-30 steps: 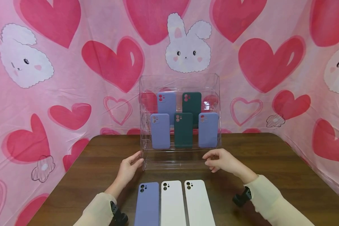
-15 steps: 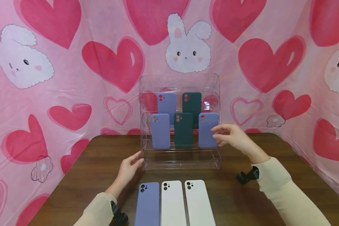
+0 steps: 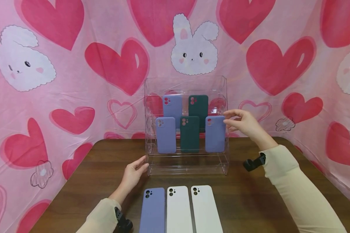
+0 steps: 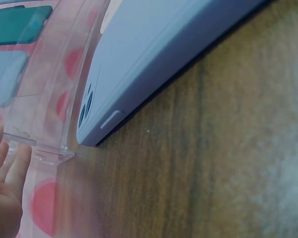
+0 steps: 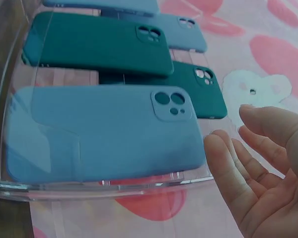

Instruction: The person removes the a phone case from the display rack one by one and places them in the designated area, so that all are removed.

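Note:
A clear stepped display rack point(image 3: 186, 170) stands on the table. On its lower occupied tier are a purple phone case point(image 3: 166, 136), a green phone case point(image 3: 189, 136) and another purple phone case point(image 3: 215, 135); one purple case point(image 3: 172, 106) and one green case point(image 3: 200, 105) stand behind. My right hand point(image 3: 245, 123) is beside the top right corner of the right purple case, fingers loosely bent and holding nothing; contact with case or rack cannot be told. My left hand point(image 3: 133, 173) rests its fairly straight fingers against the rack's lower left side, also seen in the left wrist view.
In front of the rack, a purple phone case point(image 3: 152, 210), a white phone case point(image 3: 179, 210) and a second white case point(image 3: 206, 208) lie side by side. The brown wooden table point(image 3: 90, 187) meets a pink heart-patterned cloth point(image 3: 102, 19) at the back.
My right hand has moved from the rack's bottom tier up and rightward, past the right purple case, to its upper corner. The left hand and the cases stay in place.

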Demonstrator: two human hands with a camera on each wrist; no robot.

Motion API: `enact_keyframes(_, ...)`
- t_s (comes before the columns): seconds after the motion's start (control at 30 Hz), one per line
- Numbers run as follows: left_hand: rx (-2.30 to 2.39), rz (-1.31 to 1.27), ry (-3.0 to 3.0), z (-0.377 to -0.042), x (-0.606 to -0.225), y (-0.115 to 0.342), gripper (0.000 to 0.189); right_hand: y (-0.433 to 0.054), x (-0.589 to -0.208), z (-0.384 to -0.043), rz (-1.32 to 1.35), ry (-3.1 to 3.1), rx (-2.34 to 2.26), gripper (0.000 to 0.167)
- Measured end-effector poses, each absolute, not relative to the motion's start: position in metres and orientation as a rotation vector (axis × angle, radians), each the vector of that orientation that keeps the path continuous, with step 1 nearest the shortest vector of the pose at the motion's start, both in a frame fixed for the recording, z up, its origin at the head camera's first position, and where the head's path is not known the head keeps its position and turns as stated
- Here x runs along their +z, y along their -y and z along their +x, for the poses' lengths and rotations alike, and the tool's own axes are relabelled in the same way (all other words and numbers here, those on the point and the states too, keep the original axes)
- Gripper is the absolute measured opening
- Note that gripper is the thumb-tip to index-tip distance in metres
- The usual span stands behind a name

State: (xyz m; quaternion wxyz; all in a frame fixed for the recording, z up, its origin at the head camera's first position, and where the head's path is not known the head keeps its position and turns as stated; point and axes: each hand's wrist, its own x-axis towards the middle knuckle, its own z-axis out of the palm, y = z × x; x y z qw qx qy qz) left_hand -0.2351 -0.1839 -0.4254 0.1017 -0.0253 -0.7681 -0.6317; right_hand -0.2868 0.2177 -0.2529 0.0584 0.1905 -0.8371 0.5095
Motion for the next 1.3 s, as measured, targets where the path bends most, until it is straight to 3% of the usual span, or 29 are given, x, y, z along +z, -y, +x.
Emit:
enact_keyframes(0.6, -1.891, -0.099, 2.258, -0.233, -0.423, 0.183, 0.044, -0.221, -0.263, -0.310, 0.538, 2.543, 1.544, 0.050)
enact_keyframes(1.3, -1.874, -0.072, 2.260, -0.234, -0.424, 0.183, 0.043, -0.221, -0.267, -0.304, 0.450, 2.561, 1.392, 0.034)
